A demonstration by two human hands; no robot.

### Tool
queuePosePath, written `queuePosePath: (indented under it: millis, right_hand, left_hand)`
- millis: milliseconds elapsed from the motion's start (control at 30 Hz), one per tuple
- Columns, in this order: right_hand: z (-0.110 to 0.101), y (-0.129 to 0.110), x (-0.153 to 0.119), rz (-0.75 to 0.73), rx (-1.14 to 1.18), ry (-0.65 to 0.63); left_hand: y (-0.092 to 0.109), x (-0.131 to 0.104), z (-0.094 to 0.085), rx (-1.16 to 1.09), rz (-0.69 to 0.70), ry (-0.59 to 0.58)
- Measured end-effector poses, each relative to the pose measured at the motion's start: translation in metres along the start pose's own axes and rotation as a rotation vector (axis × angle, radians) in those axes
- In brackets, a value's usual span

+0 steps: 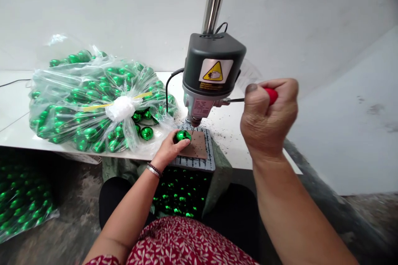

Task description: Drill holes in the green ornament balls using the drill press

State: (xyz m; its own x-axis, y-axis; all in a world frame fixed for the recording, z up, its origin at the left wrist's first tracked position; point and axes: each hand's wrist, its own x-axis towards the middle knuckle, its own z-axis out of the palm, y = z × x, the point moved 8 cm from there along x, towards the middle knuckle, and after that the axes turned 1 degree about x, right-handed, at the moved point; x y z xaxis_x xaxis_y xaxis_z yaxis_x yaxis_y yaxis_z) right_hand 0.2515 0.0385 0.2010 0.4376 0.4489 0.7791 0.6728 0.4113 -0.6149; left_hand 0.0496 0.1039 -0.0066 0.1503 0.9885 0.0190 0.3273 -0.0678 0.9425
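A dark drill press (pixel 214 64) with a yellow warning label stands over a grey slotted base (pixel 210 155). On that base lies a brown board (pixel 199 145). My left hand (pixel 169 148) holds a shiny green ball (pixel 183 136) over the board's left side, beside the thin drill bit (pixel 193 130). The bit's tip seems close to the ball's right side; whether they touch I cannot tell. My right hand (pixel 270 118) is closed round the red knob (pixel 272 96) of the press's lever, to the right of the machine.
A large clear bag of green balls (pixel 90 103) fills the table's left part, with a loose ball (pixel 146 133) at its edge. Dark shavings surround the base. More green balls (pixel 182 192) lie below the table edge, and another bag (pixel 23 198) stands at lower left.
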Motion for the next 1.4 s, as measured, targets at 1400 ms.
queuePosePath:
  millis: [1400]
  right_hand:
    - [-0.008,0.003,-0.014,0.028,-0.1,-0.059]
  left_hand:
    - [0.008,0.009,0.023,0.545,0.07,0.016]
